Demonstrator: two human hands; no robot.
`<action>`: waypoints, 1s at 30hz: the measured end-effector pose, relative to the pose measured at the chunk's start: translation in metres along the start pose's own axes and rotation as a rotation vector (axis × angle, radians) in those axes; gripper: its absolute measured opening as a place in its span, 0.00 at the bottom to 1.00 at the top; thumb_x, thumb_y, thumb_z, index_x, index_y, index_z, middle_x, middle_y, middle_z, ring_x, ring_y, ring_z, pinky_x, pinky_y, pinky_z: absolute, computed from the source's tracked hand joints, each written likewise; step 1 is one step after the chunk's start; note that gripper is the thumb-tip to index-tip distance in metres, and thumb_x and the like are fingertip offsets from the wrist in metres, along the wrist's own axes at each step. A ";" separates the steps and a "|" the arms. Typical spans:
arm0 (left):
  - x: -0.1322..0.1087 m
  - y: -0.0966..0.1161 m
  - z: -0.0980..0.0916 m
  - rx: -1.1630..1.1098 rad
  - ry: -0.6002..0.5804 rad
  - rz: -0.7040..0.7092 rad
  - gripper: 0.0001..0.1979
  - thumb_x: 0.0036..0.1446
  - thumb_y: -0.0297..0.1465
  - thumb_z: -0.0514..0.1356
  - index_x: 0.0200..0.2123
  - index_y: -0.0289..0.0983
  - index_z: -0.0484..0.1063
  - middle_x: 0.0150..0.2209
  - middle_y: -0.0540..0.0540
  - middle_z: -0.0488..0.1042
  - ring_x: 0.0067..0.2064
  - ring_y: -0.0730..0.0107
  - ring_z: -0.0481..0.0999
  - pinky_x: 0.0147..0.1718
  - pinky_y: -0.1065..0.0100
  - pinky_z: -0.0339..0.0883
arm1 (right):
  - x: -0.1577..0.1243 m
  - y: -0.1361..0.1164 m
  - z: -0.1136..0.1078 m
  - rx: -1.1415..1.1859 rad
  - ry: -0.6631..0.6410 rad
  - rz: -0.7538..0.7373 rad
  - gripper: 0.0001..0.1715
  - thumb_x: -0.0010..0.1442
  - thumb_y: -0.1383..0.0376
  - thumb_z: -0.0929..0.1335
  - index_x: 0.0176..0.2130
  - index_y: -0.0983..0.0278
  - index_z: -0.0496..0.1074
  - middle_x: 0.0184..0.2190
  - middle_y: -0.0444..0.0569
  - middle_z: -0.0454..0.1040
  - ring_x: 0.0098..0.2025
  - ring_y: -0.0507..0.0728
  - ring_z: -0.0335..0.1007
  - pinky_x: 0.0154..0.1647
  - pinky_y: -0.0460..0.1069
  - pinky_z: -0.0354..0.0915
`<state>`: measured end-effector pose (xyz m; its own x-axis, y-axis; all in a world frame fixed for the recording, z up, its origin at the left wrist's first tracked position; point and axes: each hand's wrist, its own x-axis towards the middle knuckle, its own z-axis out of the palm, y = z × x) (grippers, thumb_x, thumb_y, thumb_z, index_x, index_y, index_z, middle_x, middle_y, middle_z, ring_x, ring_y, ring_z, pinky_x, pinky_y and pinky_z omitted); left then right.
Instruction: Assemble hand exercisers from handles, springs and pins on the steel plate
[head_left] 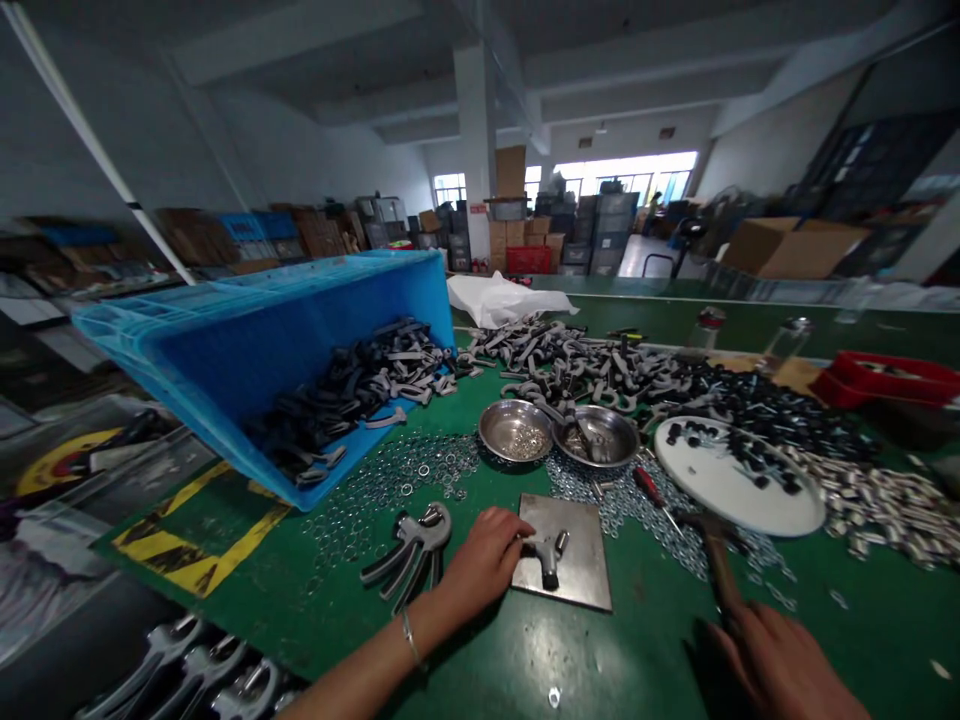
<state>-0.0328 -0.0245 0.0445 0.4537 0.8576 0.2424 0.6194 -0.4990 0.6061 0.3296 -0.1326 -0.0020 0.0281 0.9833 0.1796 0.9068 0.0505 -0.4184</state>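
Observation:
My left hand [487, 550] has its fingers closed at the left end of a grey metal clamp part [551, 562]. That part has a dark tip and lies on a square steel plate [592, 530]. A small silver barrel [562, 541] stands tilted at its upper end. At lower right, my right hand [787, 660] is wrapped round the wooden handle of a hammer [721, 565], whose head points away from me. Left of my left hand lie several grey hand clamps [421, 540] with black grips. A red-handled screwdriver [651, 488] is near the hammer head.
A tipped blue crate [262, 310] spills grey parts at left. Behind the plate stand two steel bowls [499, 455] [607, 460] among scattered metal rings [420, 470]. A white oval tray [795, 515] holds black-headed screws. Piled silver barrels [892, 505] and a red bin [885, 375] sit right.

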 end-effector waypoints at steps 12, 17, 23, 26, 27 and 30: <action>0.198 -0.055 -0.001 0.353 -0.040 0.156 0.18 0.60 0.20 0.52 0.51 0.33 0.73 0.50 0.39 0.75 0.54 0.58 0.70 0.55 0.59 0.62 | 0.169 -0.086 0.053 0.411 -0.584 -0.540 0.11 0.64 0.59 0.69 0.43 0.61 0.76 0.45 0.51 0.72 0.49 0.60 0.68 0.52 0.54 0.64; 0.249 -0.070 0.022 0.451 -0.101 0.201 0.21 0.62 0.18 0.48 0.54 0.31 0.70 0.54 0.34 0.71 0.56 0.53 0.66 0.54 0.54 0.60 | 0.186 -0.073 0.048 0.520 -0.698 -0.445 0.09 0.65 0.59 0.68 0.42 0.61 0.74 0.36 0.45 0.76 0.38 0.56 0.71 0.39 0.48 0.65; 0.279 -0.078 0.019 0.511 -0.198 0.329 0.11 0.63 0.21 0.52 0.42 0.31 0.74 0.45 0.34 0.74 0.53 0.53 0.69 0.53 0.53 0.60 | 0.198 -0.059 0.044 0.671 -0.755 -0.296 0.10 0.65 0.58 0.67 0.44 0.61 0.71 0.36 0.45 0.76 0.37 0.55 0.72 0.37 0.49 0.65; 0.279 -0.077 0.002 0.506 -0.217 0.364 0.09 0.64 0.23 0.54 0.44 0.33 0.73 0.46 0.37 0.74 0.47 0.59 0.74 0.49 0.58 0.65 | 0.199 -0.057 0.043 0.899 -0.817 -0.151 0.11 0.66 0.58 0.67 0.45 0.60 0.67 0.36 0.45 0.77 0.37 0.56 0.74 0.36 0.50 0.68; 0.274 -0.075 -0.005 0.500 -0.197 0.358 0.10 0.65 0.23 0.53 0.47 0.33 0.71 0.47 0.37 0.74 0.46 0.59 0.75 0.47 0.59 0.67 | 0.198 -0.057 0.043 0.960 -0.816 -0.119 0.11 0.66 0.57 0.67 0.45 0.60 0.66 0.37 0.46 0.77 0.38 0.57 0.75 0.36 0.50 0.69; 0.238 -0.061 -0.026 0.229 0.056 0.300 0.13 0.67 0.25 0.53 0.53 0.34 0.66 0.53 0.35 0.72 0.51 0.59 0.76 0.50 0.58 0.69 | 0.188 -0.062 0.042 1.042 -0.733 -0.085 0.11 0.67 0.57 0.66 0.46 0.59 0.64 0.40 0.48 0.77 0.43 0.59 0.77 0.41 0.54 0.71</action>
<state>0.0207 0.2132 0.0844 0.6048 0.6714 0.4283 0.5944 -0.7385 0.3183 0.2613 0.0561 0.0199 -0.5529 0.8194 -0.1516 0.1272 -0.0968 -0.9871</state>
